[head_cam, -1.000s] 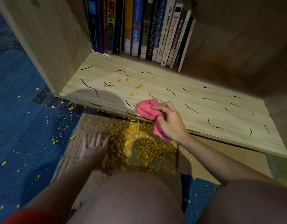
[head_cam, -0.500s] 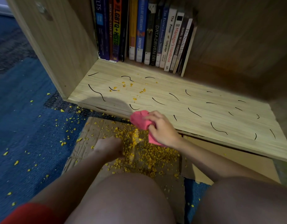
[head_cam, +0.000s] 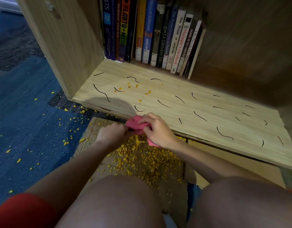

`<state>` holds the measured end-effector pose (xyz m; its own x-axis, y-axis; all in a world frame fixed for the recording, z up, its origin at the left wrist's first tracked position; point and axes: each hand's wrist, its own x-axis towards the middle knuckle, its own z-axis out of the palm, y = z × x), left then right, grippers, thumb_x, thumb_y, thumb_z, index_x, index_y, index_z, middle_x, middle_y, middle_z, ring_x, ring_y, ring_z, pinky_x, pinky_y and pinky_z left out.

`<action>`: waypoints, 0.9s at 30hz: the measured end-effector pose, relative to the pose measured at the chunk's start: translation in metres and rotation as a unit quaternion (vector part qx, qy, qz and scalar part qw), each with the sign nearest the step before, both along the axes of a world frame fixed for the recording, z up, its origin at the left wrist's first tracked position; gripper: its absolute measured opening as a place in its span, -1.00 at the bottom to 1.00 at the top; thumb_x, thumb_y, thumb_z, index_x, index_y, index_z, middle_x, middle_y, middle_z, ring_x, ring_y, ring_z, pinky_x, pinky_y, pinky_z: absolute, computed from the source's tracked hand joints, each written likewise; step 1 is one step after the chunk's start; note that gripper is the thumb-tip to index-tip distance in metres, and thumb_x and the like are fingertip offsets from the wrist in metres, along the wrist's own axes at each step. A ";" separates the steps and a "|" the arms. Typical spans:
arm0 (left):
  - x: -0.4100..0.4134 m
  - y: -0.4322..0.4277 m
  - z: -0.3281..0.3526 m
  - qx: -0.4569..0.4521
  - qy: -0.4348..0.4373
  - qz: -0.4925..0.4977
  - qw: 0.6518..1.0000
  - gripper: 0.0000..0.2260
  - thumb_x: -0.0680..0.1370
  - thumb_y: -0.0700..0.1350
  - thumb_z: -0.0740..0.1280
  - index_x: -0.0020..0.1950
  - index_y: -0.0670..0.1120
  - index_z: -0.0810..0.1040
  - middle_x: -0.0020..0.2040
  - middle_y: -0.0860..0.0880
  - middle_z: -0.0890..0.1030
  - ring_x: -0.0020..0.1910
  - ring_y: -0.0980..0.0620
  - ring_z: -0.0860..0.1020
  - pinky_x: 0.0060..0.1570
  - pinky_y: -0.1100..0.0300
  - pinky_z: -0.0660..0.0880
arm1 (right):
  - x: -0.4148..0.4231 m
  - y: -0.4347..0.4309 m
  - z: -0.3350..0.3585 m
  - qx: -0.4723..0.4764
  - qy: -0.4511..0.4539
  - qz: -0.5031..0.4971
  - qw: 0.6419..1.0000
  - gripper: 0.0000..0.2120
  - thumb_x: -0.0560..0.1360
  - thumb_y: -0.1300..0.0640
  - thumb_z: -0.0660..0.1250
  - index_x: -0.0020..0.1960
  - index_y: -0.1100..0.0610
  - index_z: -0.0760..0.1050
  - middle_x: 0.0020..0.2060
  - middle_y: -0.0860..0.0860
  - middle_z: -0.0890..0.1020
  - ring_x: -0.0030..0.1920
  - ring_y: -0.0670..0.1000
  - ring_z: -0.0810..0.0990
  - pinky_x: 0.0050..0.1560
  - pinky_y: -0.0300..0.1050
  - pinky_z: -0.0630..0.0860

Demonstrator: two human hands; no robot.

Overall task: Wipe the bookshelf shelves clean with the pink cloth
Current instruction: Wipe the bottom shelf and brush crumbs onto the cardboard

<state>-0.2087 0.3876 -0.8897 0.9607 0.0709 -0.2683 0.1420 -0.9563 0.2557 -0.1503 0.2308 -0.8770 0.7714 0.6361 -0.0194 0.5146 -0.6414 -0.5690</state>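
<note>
Since a second ago, the left hand point(head_cam: 112, 134) is lifted off the cardboard point(head_cam: 173, 193) and brought up to the pink cloth point(head_cam: 135, 125). The cloth is pulled back from the wood to the front edge.

From the head view, the cloth is seen bunched up between both hands, just over the front lip of the bottom shelf point(head_cam: 207, 102). It is gripped by the right hand point(head_cam: 158, 130), whose fingers are curled round its top. The left hand is curled too. The cloth's left end seems to be pinched by it, though those fingertips are hidden.

A big crumb pile point(head_cam: 146, 158), all yellow, is spread on the cardboard below the hands. A few leftover crumbs point(head_cam: 129, 85) are seen on the shelf near its left side. Many thin black marks point(head_cam: 101, 92) are drawn all over the wood. A row of books point(head_cam: 158, 33) is stood at the back. More yellow bits are scattered on the blue carpet point(head_cam: 26, 112).

The step in hand is judged to be fixing or shaking out the cloth between wipes, with the job only partly done. Next, the cloth needs to be laid on the shelf and pushed over the leftover crumbs, so they are swept forward onto the cardboard. Firm rubbing is likely needed for the black marks.
</note>
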 end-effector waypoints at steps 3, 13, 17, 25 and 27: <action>0.001 0.002 0.003 -0.015 -0.019 -0.002 1.000 -0.74 0.63 0.09 0.06 0.14 0.01 0.44 -0.11 -0.02 0.59 -0.14 -0.04 0.59 -0.16 0.11 0.54 | 0.005 -0.001 0.006 0.034 -0.023 -0.049 0.998 -0.74 0.52 0.29 0.21 0.14 0.16 0.57 0.07 0.01 0.52 0.12 0.03 0.41 0.10 -0.29 0.25; 0.002 0.011 0.010 -0.040 -0.015 0.020 0.999 -0.73 0.60 0.11 0.13 0.03 -0.01 0.54 -0.13 -0.04 0.60 -0.16 -0.03 0.58 -0.17 0.11 0.54 | 0.002 -0.010 0.010 0.050 -0.020 -0.078 0.996 -0.73 0.52 0.30 0.21 0.15 0.16 0.57 0.01 -0.07 0.46 0.12 -0.03 0.40 0.13 -0.31 0.24; 0.010 0.003 0.017 -0.016 -0.074 0.012 0.997 -0.78 0.63 -0.05 0.12 0.26 -0.01 0.40 0.13 -0.05 0.54 -0.04 -0.09 0.58 -0.15 0.06 0.50 | 0.011 -0.016 0.008 -0.008 -0.026 -0.060 0.998 -0.70 0.54 0.27 0.20 0.24 0.16 0.53 0.10 0.04 0.48 0.16 0.03 0.40 0.20 -0.25 0.23; 0.034 0.011 0.016 -0.033 -0.107 0.062 0.992 -0.75 0.65 -0.04 0.09 0.25 0.00 0.46 -0.02 -0.11 0.61 -0.16 -0.11 0.58 -0.18 0.05 0.55 | 0.023 -0.007 0.002 0.005 -0.018 -0.043 0.999 -0.69 0.52 0.32 0.20 0.21 0.16 0.55 0.13 0.04 0.49 0.16 0.07 0.40 0.18 -0.30 0.22; 0.039 0.013 0.014 -0.049 -0.132 0.064 0.988 -0.74 0.63 -0.13 0.12 0.31 0.00 0.41 0.13 -0.10 0.56 -0.06 -0.13 0.58 -0.14 0.01 0.56 | 0.029 -0.003 0.003 0.017 -0.009 -0.029 0.999 -0.68 0.50 0.33 0.20 0.19 0.18 0.56 0.11 0.05 0.50 0.16 0.10 0.44 0.24 -0.22 0.28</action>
